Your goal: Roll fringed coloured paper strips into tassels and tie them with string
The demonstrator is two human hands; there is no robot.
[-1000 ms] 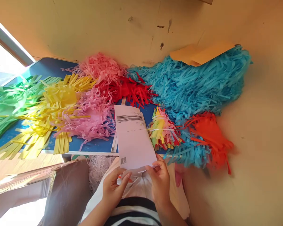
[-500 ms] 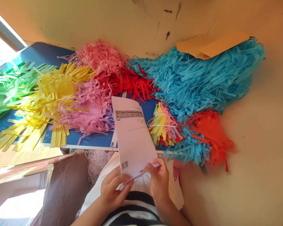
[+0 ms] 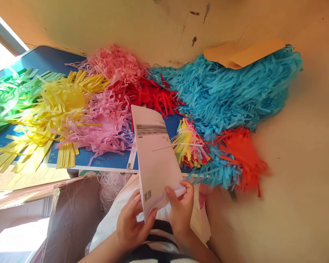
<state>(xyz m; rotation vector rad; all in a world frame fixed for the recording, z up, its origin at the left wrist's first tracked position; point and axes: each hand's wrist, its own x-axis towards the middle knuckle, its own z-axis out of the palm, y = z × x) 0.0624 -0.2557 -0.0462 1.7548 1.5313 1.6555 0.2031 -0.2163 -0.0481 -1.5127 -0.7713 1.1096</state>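
A white printed sheet of paper [image 3: 157, 157] is tilted up over the table's front edge, its near edge curled. My left hand [image 3: 134, 221] pinches the lower left corner, thumb in front and fingers behind. At the lower right, my right hand [image 3: 182, 208] is closed on the curled edge between thumb and fingers. Just right of the sheet lies a small multicoloured tissue-paper tassel [image 3: 190, 142] tied with a white string. Behind it are red paper fringes [image 3: 156, 96], and pink paper fringes [image 3: 106, 124] lie to its left.
The blue table [image 3: 55, 60] also carries green paper fringes [image 3: 11, 95], yellow fringes [image 3: 63, 98] and a large blue heap [image 3: 235, 91] topped by an orange sheet [image 3: 244, 54]. Orange-red fringes [image 3: 244, 157] overhang the right end. A cardboard box [image 3: 74, 215] stands at lower left, beside white shredded strips [image 3: 112, 190].
My right thumb has moved slightly left and up, curling the sheet's near edge further over. My left hand has shifted its grip at the corner, and the view has tilted a little.
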